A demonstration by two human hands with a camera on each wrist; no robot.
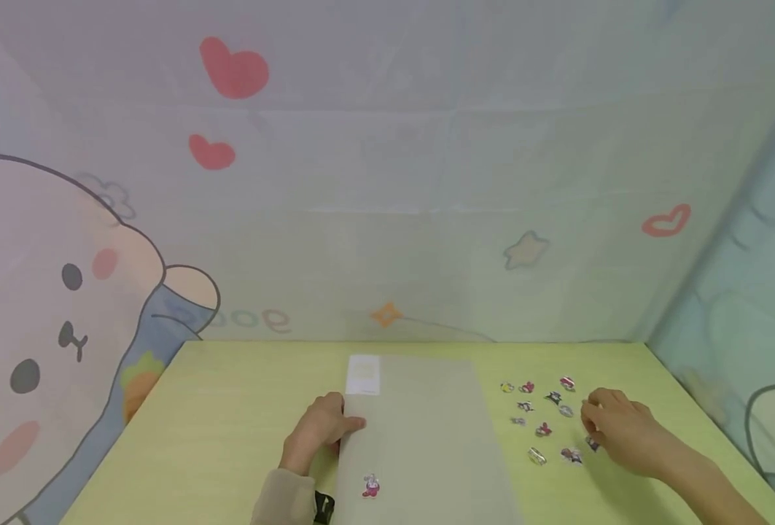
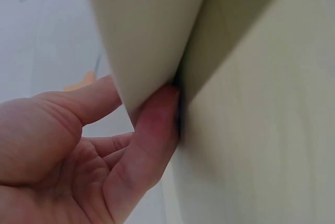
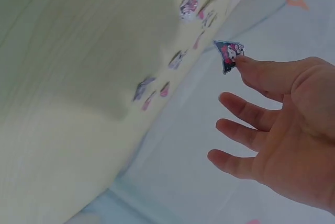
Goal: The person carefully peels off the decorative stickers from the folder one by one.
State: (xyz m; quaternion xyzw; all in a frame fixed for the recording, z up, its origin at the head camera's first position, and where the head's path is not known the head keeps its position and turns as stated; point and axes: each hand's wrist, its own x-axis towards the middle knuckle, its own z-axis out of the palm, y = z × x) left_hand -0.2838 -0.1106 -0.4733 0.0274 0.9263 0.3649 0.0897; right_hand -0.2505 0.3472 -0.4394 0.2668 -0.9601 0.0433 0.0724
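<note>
A flat pale-grey board (image 1: 433,430) lies on the table in front of me, with one small pink cartoon sticker (image 1: 370,486) near its lower left. My left hand (image 1: 321,426) grips the board's left edge, thumb over the top and fingers at the underside. In the right wrist view, the thumb and a mostly hidden finger of my right hand (image 3: 277,119) pinch a small dark cartoon sticker (image 3: 229,55). The other fingers are spread. That hand is above the table's right side, beside several loose stickers (image 1: 543,429).
A white rectangular label (image 1: 364,374) sits at the board's far left corner. The yellow-green table (image 1: 243,408) ends at a printed cloth backdrop (image 1: 387,182) behind and at both sides. A black band (image 1: 324,507) is at the left wrist.
</note>
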